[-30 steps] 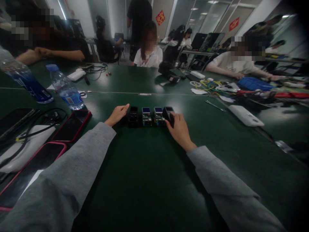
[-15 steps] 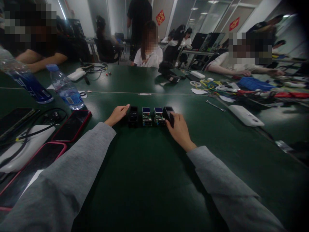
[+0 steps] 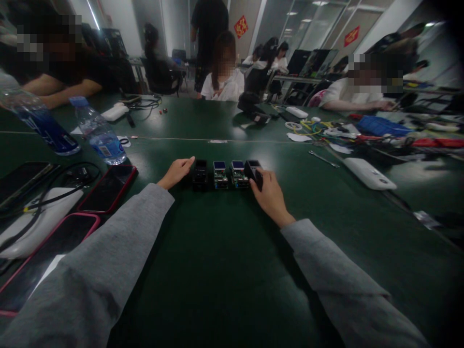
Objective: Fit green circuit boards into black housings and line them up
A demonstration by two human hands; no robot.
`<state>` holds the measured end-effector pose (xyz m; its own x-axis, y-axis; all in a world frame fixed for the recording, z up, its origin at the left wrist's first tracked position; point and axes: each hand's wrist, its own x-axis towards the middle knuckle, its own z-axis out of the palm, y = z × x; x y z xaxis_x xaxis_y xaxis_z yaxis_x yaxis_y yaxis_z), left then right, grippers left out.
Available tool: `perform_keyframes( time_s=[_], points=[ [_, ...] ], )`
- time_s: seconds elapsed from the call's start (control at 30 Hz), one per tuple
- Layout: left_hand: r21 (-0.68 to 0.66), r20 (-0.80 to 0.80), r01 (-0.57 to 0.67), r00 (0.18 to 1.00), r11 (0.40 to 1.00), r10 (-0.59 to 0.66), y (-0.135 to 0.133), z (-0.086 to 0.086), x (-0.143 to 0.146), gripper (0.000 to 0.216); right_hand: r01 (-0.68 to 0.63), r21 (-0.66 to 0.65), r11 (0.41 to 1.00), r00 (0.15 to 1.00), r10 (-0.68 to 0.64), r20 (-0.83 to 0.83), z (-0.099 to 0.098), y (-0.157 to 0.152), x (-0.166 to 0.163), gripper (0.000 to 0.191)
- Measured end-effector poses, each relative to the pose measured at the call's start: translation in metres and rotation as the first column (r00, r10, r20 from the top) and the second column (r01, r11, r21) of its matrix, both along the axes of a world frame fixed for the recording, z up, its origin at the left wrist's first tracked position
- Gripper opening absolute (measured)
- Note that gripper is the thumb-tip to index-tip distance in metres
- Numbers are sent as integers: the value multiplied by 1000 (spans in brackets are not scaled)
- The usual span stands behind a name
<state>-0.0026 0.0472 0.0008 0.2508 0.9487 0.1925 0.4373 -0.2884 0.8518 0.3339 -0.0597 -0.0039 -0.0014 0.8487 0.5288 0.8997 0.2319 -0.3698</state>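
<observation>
In a row on the green table stand two circuit boards with small screens, the left board (image 3: 220, 176) and the right board (image 3: 239, 176), between two black plastic cases. My left hand (image 3: 177, 173) lies beside the left black case (image 3: 200, 174), fingers stretched out; I cannot tell whether it touches the case. Over at the other end, my right hand (image 3: 270, 195) has its thumb and fingers around the right black case (image 3: 252, 168), which sits slightly turned and is partly hidden by the fingers.
Bottles (image 3: 103, 137), phones (image 3: 108, 188), a white device (image 3: 39, 217) and black cables crowd the left. Toward the right are a wrench (image 3: 324, 159), a white power-bank-like device (image 3: 369, 173), a blue tray (image 3: 384, 125) and tangled wires. People sit across the table.
My right thumb and fingers have shifted very slightly at the right black case. My left hand and the boards stay put. A person at the far right has moved their arms.
</observation>
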Motion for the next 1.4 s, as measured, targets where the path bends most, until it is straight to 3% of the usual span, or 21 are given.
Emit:
perform_keyframes(
  time_s=[0.2, 0.37, 0.53, 0.63, 0.73, 0.87, 0.97, 1.1, 1.27, 1.4],
  points=[
    [-6, 5, 0, 1000, 1000, 0, -1, 1, 0, 55, 61, 17, 998, 960, -54, -274, -6, 9, 13, 53],
    [3, 21, 11, 1000, 1000, -11, 2, -3, -1, 56, 133, -82, 988, 882, -156, -444, -14, 20, 28, 58],
    [-23, 22, 5, 1000, 1000, -5, 3, -4, -2, 56, 164, -28, 986, 904, -162, -396, -18, 23, 29, 69],
    [-20, 19, 2, 1000, 1000, -2, 2, -2, -1, 56, 146, 52, 988, 953, -127, -275, -14, 18, 22, 78],
    [-19, 17, 4, 1000, 1000, -4, 0, 0, 0, 55, 81, 84, 993, 978, -63, -201, -7, 12, 14, 70],
    [13, -20, -10, 1000, 1000, 10, -1, 0, 0, 55, 74, 61, 995, 940, -50, -337, -4, 11, 14, 54],
    [6, -11, 0, 1000, 1000, 0, 2, -3, -1, 55, 128, -18, 992, 896, -123, -427, -8, 15, 21, 56],
    [-18, 10, 5, 1000, 1000, -5, 3, -6, -2, 56, 188, -103, 977, 888, -213, -406, -11, 19, 27, 64],
    [-19, 27, 4, 1000, 1000, -4, 1, -4, -1, 56, 149, 5, 989, 915, -136, -379, -8, 14, 21, 67],
    [-31, 36, -4, 999, 999, 6, -1, -1, 0, 56, 94, 33, 995, 957, -81, -277, -8, 11, 14, 82]
  ],
)
